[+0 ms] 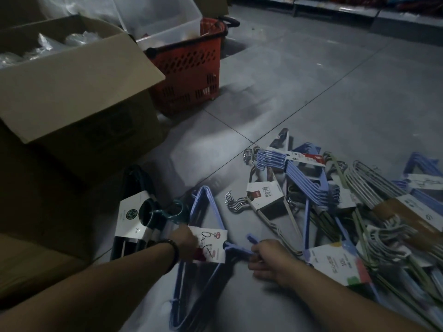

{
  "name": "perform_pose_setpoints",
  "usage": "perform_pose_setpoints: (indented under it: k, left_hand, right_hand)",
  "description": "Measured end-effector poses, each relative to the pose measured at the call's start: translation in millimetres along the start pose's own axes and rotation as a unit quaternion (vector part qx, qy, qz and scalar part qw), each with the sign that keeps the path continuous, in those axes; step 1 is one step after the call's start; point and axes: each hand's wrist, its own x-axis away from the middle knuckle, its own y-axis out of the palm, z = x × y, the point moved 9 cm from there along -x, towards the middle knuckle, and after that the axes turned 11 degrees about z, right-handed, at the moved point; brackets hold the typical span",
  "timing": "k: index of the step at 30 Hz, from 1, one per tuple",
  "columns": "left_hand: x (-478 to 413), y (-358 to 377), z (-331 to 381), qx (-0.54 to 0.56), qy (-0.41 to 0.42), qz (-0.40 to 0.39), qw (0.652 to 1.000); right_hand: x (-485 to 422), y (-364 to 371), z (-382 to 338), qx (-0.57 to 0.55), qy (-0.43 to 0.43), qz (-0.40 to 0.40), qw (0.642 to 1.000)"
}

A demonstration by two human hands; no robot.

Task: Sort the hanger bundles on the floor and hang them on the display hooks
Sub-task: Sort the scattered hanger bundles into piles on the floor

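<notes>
Both grips are down on the same blue hanger bundle [203, 238] lying on the grey tiled floor [311, 92]: the left hand [184, 243], with a dark bracelet [173, 254] at the wrist, is closed over the edge of the bundle's white card label [211, 245], and the right hand [268, 257] has its fingers curled shut around the blue hook end poking out beside that label. Just left of this bundle lies a black hanger pack [136, 219] with a white sleeve, a teal hook resting between the two. Right of the blue bundle, a silver-hooked set [261, 202] with a card band lies apart from it, and beyond that sprawls a tangled heap of hanger bundles [359, 207] in lavender, grey and green, several wearing paper labels, overlapping one another. Behind the black pack stands an open cardboard box [72, 92], flap hanging forward, clear plastic bags showing inside. Past the box, a red shopping basket [191, 68] with a black handle sits on the floor, a clear plastic bin [163, 17] touching its back. Lighting is dim throughout.
</notes>
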Motion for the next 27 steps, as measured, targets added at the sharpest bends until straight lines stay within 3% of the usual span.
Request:
perform_pose_setpoints:
  k: [3, 5, 7, 10, 13, 14, 16, 18, 23, 27]
  left_hand:
    - [-1, 12, 13, -0.070, 0.046, -0.019, 0.996]
    - [-5, 14, 31, -0.158, 0.092, -0.023, 0.983]
    - [3, 9, 62, -0.264, 0.146, -0.021, 0.953]
    - [16, 2, 112, -0.342, 0.220, -0.003, 0.913]
    - [17, 4, 151, -0.315, 0.260, 0.009, 0.913]
    - [20, 7, 161, -0.290, 0.261, -0.001, 0.921]
    - [30, 16, 182, -0.242, 0.269, -0.021, 0.932]
    - [42, 27, 198, -0.206, 0.277, -0.045, 0.937]
    - [63, 55, 219, -0.066, 0.234, -0.169, 0.955]
    - [73, 72, 226, 0.104, 0.110, -0.311, 0.938]
  right_hand:
    - [7, -6, -12, 0.078, -0.019, 0.012, 0.997]
    - [10, -24, -43, 0.230, -0.130, 0.082, 0.961]
    - [28, -46, -94, 0.364, -0.288, 0.204, 0.862]
    - [73, -78, -163, 0.356, -0.455, 0.329, 0.747]
    - [92, -115, -204, 0.422, -0.503, 0.431, 0.619]
    - [83, -128, -206, 0.471, -0.460, 0.441, 0.609]
    - [59, -146, -198, 0.548, -0.350, 0.412, 0.638]
    - [41, -148, -185, 0.587, -0.292, 0.381, 0.652]
    - [30, -143, -187, 0.581, -0.303, 0.369, 0.660]
    - [39, -142, -205, 0.523, -0.379, 0.380, 0.663]
